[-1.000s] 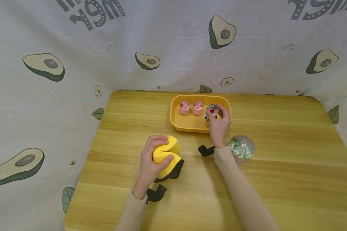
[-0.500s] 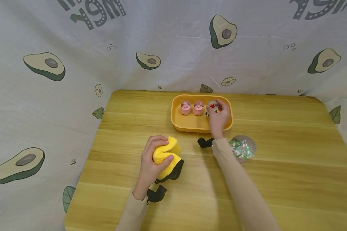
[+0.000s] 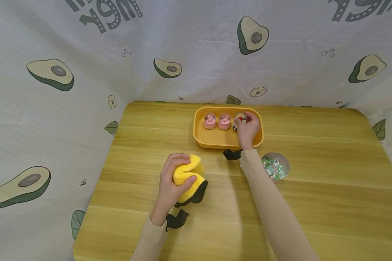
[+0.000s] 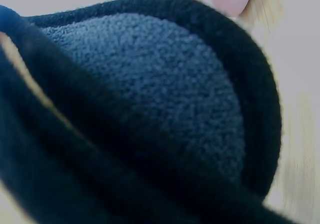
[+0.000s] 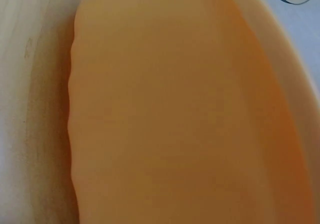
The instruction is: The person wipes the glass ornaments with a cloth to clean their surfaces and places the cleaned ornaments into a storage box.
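My left hand (image 3: 171, 183) grips a folded yellow cloth (image 3: 188, 177) over the table. Its dark underside, a grey terry cloth (image 4: 150, 78) with black trim, fills much of the left wrist view. At the back, my right hand (image 3: 249, 128) reaches into a yellow-orange tray (image 3: 212, 139), with thumb and fingers around a small snow globe (image 3: 240, 117) that has a red figure inside. The hand partly covers this globe. Left of it, two small pink snow globes (image 3: 210, 121) stand upright in a row. The right wrist view shows only the tray wall (image 5: 165, 108) close up.
A larger snow globe (image 3: 276, 166) with green and pink contents is on the table, partly behind the right sleeve (image 3: 264, 188). Black camera mounts (image 3: 177, 219) stick out at both wrists. A patterned curtain (image 3: 196, 47) hangs behind the wooden table (image 3: 330, 181).
My right hand has moved slightly back in the tray, setting the small globe with the red figure in line with the pink ones. The left hand and cloth have stayed still.
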`<state>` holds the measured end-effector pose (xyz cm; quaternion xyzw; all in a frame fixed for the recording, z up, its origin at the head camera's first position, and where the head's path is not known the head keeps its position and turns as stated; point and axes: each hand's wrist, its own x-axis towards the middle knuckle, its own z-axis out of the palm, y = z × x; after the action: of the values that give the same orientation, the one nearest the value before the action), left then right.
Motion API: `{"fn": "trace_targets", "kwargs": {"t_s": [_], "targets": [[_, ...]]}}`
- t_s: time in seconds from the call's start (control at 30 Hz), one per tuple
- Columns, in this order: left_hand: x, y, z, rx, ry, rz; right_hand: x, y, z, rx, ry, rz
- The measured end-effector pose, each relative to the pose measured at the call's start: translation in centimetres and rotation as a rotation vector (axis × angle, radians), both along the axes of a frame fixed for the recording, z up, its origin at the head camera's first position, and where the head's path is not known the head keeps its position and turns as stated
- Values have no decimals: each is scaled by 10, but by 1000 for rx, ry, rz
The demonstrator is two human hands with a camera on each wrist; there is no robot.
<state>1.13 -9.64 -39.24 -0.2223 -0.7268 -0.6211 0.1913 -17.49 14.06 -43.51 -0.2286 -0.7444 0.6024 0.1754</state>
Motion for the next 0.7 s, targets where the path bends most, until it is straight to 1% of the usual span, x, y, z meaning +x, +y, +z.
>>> {"fn": "trace_targets", "kwargs": {"t_s": [0.17,0.4,0.7], "targets": [[0,1,1,-1,-2,0,-5,3,-2,20,-29,2],[0,1,0,-6,-5,-2,-6,2,-2,20,-38,14],[1,1,0,0,-35,-12,-7,3,-6,130,-85,37]]}}
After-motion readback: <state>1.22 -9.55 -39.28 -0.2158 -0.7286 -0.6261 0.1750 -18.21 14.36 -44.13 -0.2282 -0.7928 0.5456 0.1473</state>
